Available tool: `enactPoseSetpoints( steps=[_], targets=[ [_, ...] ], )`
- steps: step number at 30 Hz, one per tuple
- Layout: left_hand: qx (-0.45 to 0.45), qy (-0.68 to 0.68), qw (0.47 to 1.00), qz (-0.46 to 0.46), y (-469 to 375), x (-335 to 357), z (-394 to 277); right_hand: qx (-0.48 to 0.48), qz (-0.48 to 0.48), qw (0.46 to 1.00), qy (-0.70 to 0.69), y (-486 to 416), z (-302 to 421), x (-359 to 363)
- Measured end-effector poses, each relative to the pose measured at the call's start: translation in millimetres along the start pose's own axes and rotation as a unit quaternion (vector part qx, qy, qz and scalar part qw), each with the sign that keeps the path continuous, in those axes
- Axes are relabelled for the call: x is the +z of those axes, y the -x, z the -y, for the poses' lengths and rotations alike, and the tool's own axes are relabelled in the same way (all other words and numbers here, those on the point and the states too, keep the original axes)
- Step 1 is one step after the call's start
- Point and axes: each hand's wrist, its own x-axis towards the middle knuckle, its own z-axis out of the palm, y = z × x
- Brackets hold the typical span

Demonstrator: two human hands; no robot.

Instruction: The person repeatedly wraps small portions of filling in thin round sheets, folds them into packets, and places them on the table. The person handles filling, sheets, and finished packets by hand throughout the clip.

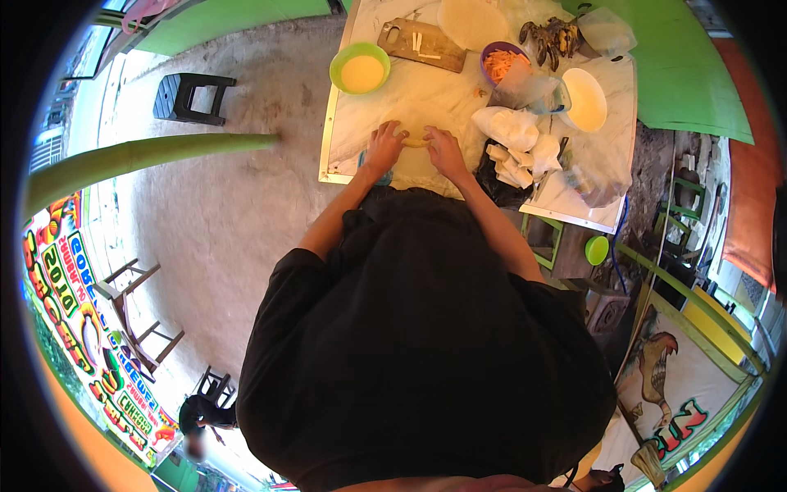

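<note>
My left hand (384,149) and my right hand (445,152) rest close together at the near part of the marble-patterned table. Their fingertips grip the two ends of a short pale yellow roll (417,142), which looks like a rolled wrapper. Under it lies a thin pale round sheet (407,114), hard to tell from the tabletop. Beyond my hands stands a green bowl (361,69) with a pale yellow liquid. Farther off, a wooden cutting board (399,38) holds several white strips, next to a stack of round pale wrappers (473,23).
To the right are a purple bowl (486,74) of orange strips, a white bowl (584,101), plastic bags (507,128), dark bananas (550,40) and a black bag (501,184) with white pieces. A bamboo pole (160,152) and black stool (190,98) stand left. A person (206,412) is behind.
</note>
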Motion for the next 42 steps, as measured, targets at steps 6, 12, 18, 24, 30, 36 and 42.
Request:
enactPoseSetpoints(
  steps=[6, 12, 18, 24, 30, 36, 42],
  targets=[
    [0.016, -0.003, 1.0, -0.021, 6, 7, 5, 0.034, -0.015, 0.999, -0.031, -6, 11, -2],
    [-0.016, 0.159, 0.987, -0.007, 15, -3, 8, 0.039, -0.039, 0.998, 0.01, -74, -5, -20],
    [-0.008, 0.103, 0.994, 0.035, 17, -3, 6, -0.053, -0.085, 0.977, 0.188, -177, -25, -41],
    [-0.016, 0.106, 0.993, 0.053, 18, -4, 9, -0.052, 0.015, 0.944, 0.326, -224, -30, -35],
    [-0.007, 0.093, 0.992, 0.079, 11, -13, 5, -0.092, 0.03, 0.934, 0.345, -225, -48, -39],
    [-0.008, 0.123, 0.991, 0.044, 16, -8, 13, -0.019, 0.104, 0.985, 0.136, -138, -17, -25],
    [-0.02, 0.12, 0.992, -0.023, 13, -3, 7, 0.01, 0.144, 0.989, 0.031, -73, -9, -8]
  ],
)
